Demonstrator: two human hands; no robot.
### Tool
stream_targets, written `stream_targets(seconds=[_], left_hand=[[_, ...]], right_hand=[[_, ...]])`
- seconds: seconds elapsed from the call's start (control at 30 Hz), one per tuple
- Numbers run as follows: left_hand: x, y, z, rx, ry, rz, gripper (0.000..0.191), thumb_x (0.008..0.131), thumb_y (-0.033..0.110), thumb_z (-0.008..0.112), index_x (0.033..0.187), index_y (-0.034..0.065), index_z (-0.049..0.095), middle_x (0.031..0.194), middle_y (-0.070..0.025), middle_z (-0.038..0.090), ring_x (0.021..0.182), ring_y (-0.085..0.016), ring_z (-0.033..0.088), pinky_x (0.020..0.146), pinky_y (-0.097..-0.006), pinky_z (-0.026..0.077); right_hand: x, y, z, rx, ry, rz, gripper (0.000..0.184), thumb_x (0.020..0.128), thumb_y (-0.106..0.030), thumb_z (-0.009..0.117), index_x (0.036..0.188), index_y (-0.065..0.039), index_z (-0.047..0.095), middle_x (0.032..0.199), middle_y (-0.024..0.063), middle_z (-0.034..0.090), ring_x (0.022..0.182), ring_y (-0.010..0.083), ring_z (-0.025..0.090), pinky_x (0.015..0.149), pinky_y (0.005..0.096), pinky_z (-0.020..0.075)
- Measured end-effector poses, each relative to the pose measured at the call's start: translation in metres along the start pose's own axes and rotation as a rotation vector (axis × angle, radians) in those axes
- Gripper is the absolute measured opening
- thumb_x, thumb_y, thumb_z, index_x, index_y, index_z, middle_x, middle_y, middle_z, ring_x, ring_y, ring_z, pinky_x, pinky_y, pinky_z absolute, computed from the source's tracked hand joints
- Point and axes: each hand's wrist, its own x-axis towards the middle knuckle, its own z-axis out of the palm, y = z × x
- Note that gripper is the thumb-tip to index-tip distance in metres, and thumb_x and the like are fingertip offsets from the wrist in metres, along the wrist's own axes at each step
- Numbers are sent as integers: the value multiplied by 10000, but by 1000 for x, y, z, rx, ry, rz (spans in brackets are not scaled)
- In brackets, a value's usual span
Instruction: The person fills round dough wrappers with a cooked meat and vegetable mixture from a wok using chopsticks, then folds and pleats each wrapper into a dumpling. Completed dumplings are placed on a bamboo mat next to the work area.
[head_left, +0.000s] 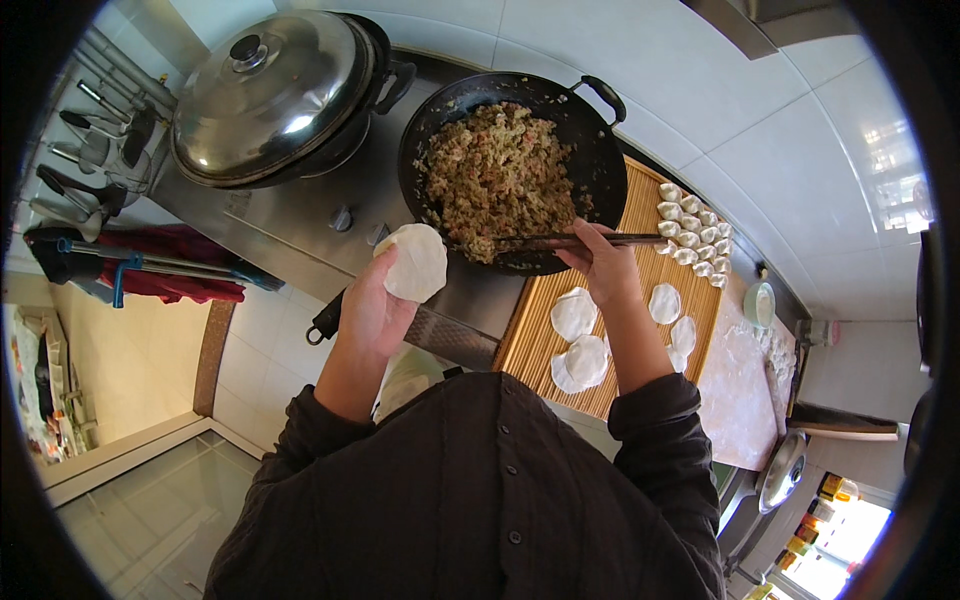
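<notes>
A round, flat dough wrapper lies on my left hand, the thumb resting on its edge. My right hand holds a pair of dark chopsticks above the right side of a black wok. Their tips touch the chopped filling at the wok's near edge. Right of the wok, a slatted wooden board bears several flat wrappers, some overlapping, on both sides of my right forearm. Rows of folded dumplings stand at the board's far right corner.
A large pot with a domed metal lid stands on the steel stove at left. The wok's black handle points towards me beside my left wrist. Beyond the board are a floured work surface and a pale green bowl.
</notes>
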Motion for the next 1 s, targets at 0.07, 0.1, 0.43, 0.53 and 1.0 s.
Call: stream_targets(seconds=[0.07, 0.1, 0.43, 0.53, 1.0], left_hand=[[8, 1, 2, -25, 43, 31, 397, 974, 202, 428, 1303, -20, 440, 1278, -170, 534, 1201, -296, 506, 1016, -411, 409], [12, 2, 3, -25, 35, 35, 394, 973, 207, 432, 1298, -16, 446, 1275, -164, 537, 1197, -290, 510, 1013, -410, 412], [59, -31, 59, -100, 33, -96, 356, 966, 273, 453, 1221, 27, 495, 1206, -118, 565, 1129, -264, 538, 995, -415, 425], [77, -46, 79, -201, -28, -148, 378, 1005, 292, 355, 1232, 11, 463, 1209, -129, 547, 1123, -264, 532, 994, -422, 424], [93, -57, 88, -227, -24, -175, 428, 1029, 314, 260, 1186, -28, 464, 1115, -145, 573, 1025, -265, 563, 937, -422, 466]], right_hand=[[0, 0, -6, 113, -9, 40, 136, 903, -109, 608, 910, 27, 612, 890, 140, 655, 821, 252, 682, 668, 307, 603], [0, -3, -8, 148, -7, 33, 137, 905, -113, 607, 911, 24, 612, 891, 139, 656, 824, 251, 681, 672, 309, 603], [-50, -44, 9, 105, 97, -508, 171, 941, -127, 560, 933, 34, 618, 918, 127, 655, 827, 253, 678, 730, 338, 583], [-71, -20, 9, -637, -14, -1138, 42, 856, -3, 622, 890, 17, 635, 937, 136, 643, 877, 236, 660, 776, 348, 561], [-88, -6, 2, -820, -262, -1302, 267, 674, 26, 764, 918, 34, 656, 924, 137, 621, 938, 335, 654, 795, 381, 561]])
